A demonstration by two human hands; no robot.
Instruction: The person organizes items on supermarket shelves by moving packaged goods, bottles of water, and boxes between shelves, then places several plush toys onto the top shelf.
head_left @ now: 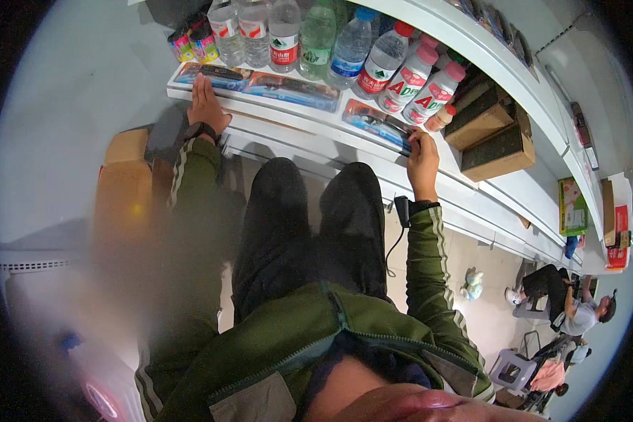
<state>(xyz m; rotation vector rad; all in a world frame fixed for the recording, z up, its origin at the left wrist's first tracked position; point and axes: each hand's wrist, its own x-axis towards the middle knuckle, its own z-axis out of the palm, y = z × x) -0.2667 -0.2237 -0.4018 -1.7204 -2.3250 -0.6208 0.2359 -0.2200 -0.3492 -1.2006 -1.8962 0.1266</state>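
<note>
Three flat blue blister packs with long dark items inside lie along the front edge of a white shelf [292, 118]. At the shelf's left end, my left hand [207, 110] rests with its fingers stretched out, the tips touching the left pack [216, 75]. Right beside that one lies the middle pack [295, 91]. Across a small gap sits the right pack [373, 125], slightly angled, and my right hand [422, 160] pinches its right end between thumb and fingers. A row of drink bottles [352, 49] stands upright just behind the packs.
Small colourful jars [204, 46] stand at the row's left end. Right of the bottles are brown cardboard boxes [499, 151] and a small bottle [441, 118]. An upper shelf [485, 39] overhangs the back. A cardboard box [123, 183] is at left. Other people [577, 316] sit far right.
</note>
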